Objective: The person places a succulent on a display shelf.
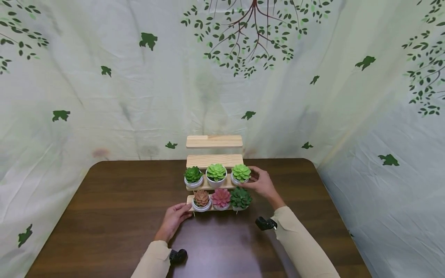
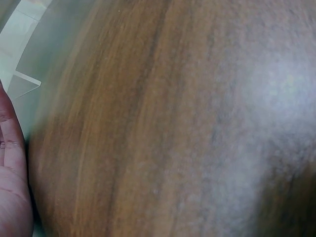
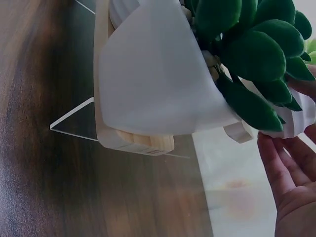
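A tiered wooden plant stand [image 1: 215, 160] with clear supports holds several potted artificial succulents on its two lower boards. My right hand [image 1: 261, 183] grips the white pot of a light green succulent [image 1: 241, 172] at the right end of the second board from the bottom. In the right wrist view, my fingers [image 3: 274, 165] touch that ribbed pot, partly hidden behind a dark green succulent [image 3: 256, 54]. My left hand [image 1: 175, 219] holds the left end of the bottom board, beside a brownish succulent [image 1: 201, 198]. The left wrist view shows only part of this hand [image 2: 12, 182].
Next to the brownish plant stands a pink succulent [image 1: 221, 197]. A bright green one [image 1: 216, 172] and a darker green one [image 1: 193, 174] share the second board. Behind the brown table [image 1: 125, 200] hangs a leaf-printed cloth [image 1: 146, 96].
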A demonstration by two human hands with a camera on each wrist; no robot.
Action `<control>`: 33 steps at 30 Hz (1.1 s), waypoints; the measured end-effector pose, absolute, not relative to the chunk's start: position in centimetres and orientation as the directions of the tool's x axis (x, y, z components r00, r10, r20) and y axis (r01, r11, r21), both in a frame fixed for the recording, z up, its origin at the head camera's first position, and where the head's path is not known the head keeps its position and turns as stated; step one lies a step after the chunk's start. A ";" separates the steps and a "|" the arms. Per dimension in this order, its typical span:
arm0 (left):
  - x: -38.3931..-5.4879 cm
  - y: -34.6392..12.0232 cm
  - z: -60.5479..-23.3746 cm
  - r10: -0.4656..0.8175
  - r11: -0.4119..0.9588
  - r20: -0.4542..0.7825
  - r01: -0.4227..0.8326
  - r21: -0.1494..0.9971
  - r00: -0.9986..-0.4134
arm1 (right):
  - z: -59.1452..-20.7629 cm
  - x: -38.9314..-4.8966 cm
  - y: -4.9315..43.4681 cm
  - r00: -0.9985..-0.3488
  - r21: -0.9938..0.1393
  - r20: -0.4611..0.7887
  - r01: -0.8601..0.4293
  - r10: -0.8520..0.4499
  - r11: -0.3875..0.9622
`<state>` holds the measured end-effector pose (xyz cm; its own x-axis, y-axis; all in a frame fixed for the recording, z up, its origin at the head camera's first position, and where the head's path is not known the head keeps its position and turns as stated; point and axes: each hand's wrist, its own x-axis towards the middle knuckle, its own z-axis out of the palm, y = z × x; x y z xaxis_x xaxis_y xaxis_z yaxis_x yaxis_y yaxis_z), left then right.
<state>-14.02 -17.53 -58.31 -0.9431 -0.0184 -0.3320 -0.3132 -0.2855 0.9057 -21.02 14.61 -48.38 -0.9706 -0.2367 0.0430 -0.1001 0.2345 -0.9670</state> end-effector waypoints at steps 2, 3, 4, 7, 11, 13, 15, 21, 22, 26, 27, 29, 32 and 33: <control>-13.9 -17.5 -58.3 -0.019 -0.287 -0.329 -0.310 0.906 -0.944 | -48.5 -21.1 14.5 -0.967 -0.968 0.045 -0.105 -0.252 0.227; -13.9 -17.5 -58.3 -0.019 -0.286 -0.328 -0.309 0.907 -0.945 | -48.6 -21.2 14.5 -0.965 -0.968 0.045 -0.107 -0.259 0.228; -13.9 -17.5 -58.2 -0.019 -0.287 -0.328 -0.310 0.907 -0.944 | -48.7 -21.2 14.5 -0.964 -0.968 0.043 -0.106 -0.263 0.229; -13.8 -17.4 -58.2 -0.022 -0.288 -0.329 -0.310 0.906 -0.944 | -48.7 -21.3 14.3 -0.961 -0.963 0.041 -0.111 -0.274 0.244; -13.7 -17.4 -58.3 -0.020 -0.285 -0.325 -0.306 0.908 -0.946 | -48.6 -21.3 14.1 -0.958 -0.960 0.037 -0.113 -0.284 0.257; -13.6 -17.5 -58.3 -0.015 -0.286 -0.321 -0.304 0.909 -0.947 | -48.6 -21.2 14.0 -0.957 -0.962 0.030 -0.106 -0.290 0.251; -13.6 -17.5 -58.3 -0.011 -0.287 -0.318 -0.302 0.909 -0.948 | -48.6 -21.2 13.9 -0.953 -0.968 0.028 -0.102 -0.301 0.231; -13.7 -17.4 -58.4 -0.013 -0.284 -0.321 -0.305 0.909 -0.947 | -48.6 -21.1 13.9 -0.944 -0.978 0.012 -0.080 -0.330 0.193; -13.7 -17.4 -58.4 -0.017 -0.278 -0.323 -0.306 0.910 -0.946 | -48.6 -21.2 14.0 -0.942 -0.978 0.008 -0.077 -0.336 0.194; -13.8 -17.5 -58.3 -0.037 -0.247 -0.330 -0.312 0.917 -0.943 | -48.5 -21.2 14.4 -0.931 -0.979 -0.009 -0.066 -0.364 0.192; -13.9 -17.5 -58.2 -0.041 -0.235 -0.332 -0.314 0.920 -0.942 | -48.5 -21.2 14.6 -0.927 -0.980 -0.010 -0.065 -0.375 0.186; -13.9 -17.6 -58.0 -0.050 -0.216 -0.342 -0.325 0.921 -0.938 | -48.8 -21.2 15.2 -0.917 -0.984 -0.006 -0.066 -0.400 0.166; -14.1 -18.0 -57.7 -0.065 -0.143 -0.320 -0.309 0.940 -0.945 | -49.2 -21.4 16.4 -0.908 -0.987 0.007 -0.075 -0.419 0.145; -14.2 -18.2 -57.5 -0.072 -0.105 -0.307 -0.299 0.948 -0.949 | -49.4 -21.5 16.8 -0.907 -0.986 0.017 -0.086 -0.422 0.145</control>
